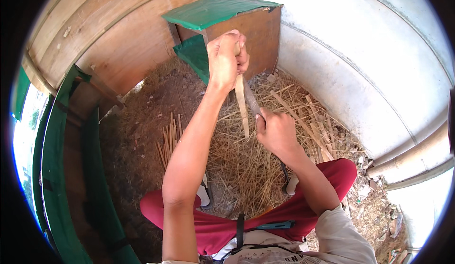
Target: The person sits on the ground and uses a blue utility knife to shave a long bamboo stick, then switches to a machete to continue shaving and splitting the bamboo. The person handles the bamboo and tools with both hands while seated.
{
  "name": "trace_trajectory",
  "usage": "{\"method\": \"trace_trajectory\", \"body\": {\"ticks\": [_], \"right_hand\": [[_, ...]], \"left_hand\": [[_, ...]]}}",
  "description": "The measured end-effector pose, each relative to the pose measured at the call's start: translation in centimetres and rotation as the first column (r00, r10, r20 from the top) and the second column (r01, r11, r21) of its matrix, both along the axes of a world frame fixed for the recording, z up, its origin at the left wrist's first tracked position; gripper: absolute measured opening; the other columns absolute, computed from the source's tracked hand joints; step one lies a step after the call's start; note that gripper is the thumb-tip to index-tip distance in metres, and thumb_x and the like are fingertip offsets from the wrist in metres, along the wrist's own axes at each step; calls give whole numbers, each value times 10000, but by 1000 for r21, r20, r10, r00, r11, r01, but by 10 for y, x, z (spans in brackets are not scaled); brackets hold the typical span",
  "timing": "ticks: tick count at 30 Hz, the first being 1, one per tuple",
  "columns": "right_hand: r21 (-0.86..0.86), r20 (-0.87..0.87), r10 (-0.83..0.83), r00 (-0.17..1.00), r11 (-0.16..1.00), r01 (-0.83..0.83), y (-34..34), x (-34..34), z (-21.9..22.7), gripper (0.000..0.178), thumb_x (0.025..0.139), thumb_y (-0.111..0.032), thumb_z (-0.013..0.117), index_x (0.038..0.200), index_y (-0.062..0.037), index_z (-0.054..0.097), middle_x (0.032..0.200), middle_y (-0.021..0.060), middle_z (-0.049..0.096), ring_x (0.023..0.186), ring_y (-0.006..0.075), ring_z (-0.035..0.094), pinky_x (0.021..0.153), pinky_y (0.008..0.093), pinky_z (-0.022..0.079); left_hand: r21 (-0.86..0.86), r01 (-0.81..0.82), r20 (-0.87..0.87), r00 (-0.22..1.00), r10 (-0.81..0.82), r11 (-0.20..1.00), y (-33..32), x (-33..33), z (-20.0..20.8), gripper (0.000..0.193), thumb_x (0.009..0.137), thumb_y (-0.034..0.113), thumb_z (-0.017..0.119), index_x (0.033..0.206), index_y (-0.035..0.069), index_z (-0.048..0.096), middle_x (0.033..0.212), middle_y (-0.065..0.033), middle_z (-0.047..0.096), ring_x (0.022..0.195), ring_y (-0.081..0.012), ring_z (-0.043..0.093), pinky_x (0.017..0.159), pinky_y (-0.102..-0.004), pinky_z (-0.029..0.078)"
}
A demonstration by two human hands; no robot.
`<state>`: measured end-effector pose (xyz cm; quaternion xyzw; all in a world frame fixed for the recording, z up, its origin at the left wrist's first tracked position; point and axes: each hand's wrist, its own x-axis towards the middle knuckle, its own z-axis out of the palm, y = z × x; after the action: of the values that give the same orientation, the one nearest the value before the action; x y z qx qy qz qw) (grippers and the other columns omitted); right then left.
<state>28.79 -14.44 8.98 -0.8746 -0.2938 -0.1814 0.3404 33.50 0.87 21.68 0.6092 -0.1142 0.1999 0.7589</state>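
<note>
My left hand, arm stretched forward, is closed around the upper end of a pale strip of split bamboo or wood. Its lower end points down toward the ground between my knees. In my right hand, lower and to the right, is a knife, its handle mostly covered by my fingers. The blade slants up and left alongside the strip, close to my left hand. Whether its edge touches the strip, I cannot tell.
Loose shavings cover the ground between my feet. Several thin sticks lie left of my left forearm, and longer strips lie at the right. Ahead stands a wooden box with green sheeting, beside a pale wall. A green-covered frame runs along the left.
</note>
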Motion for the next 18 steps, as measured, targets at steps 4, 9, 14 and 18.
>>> {"method": "trace_trajectory", "body": {"ticks": [4, 9, 14, 18], "right_hand": [[-41, -17, -11, 1000, 999, 11, -4, -9, 19, 131, 881, -105, 607, 822, 11, 616, 568, 163, 605, 504, 337, 630, 500, 423, 506], [-117, -18, -30, 999, 993, 27, 6, -1, -33, 125, 881, -85, 598, 827, 25, 621, 557, 169, 601, 512, 352, 635, 501, 444, 512], [-93, -13, -21, 1000, 995, 20, 12, 2, -38, 118, 884, -54, 587, 838, 49, 624, 551, 165, 597, 465, 325, 620, 469, 427, 504], [81, 77, -4, 997, 997, -2, 19, -2, 10, 115, 864, -31, 592, 881, 79, 621, 545, 165, 594, 424, 305, 600, 414, 402, 481]], "left_hand": [[39, 72, -3, 997, -72, 997, -1, -11, 12, 243, 911, 251, 429, 763, 60, 450, 467, 4, 270, 386, -101, 227, 391, -292, 149], [-49, -114, -38, 993, 112, 992, 3, 15, -30, 268, 894, 258, 437, 724, 52, 467, 480, -4, 283, 394, -100, 251, 395, -287, 163], [-37, -175, -4, 985, 175, 984, 1, 17, -31, 287, 893, 258, 439, 697, 48, 461, 490, -12, 306, 399, -109, 281, 395, -292, 170], [-57, -241, -6, 971, 241, 969, 3, 12, -34, 293, 894, 258, 440, 694, 45, 457, 492, -20, 320, 402, -112, 285, 397, -292, 176]]}}
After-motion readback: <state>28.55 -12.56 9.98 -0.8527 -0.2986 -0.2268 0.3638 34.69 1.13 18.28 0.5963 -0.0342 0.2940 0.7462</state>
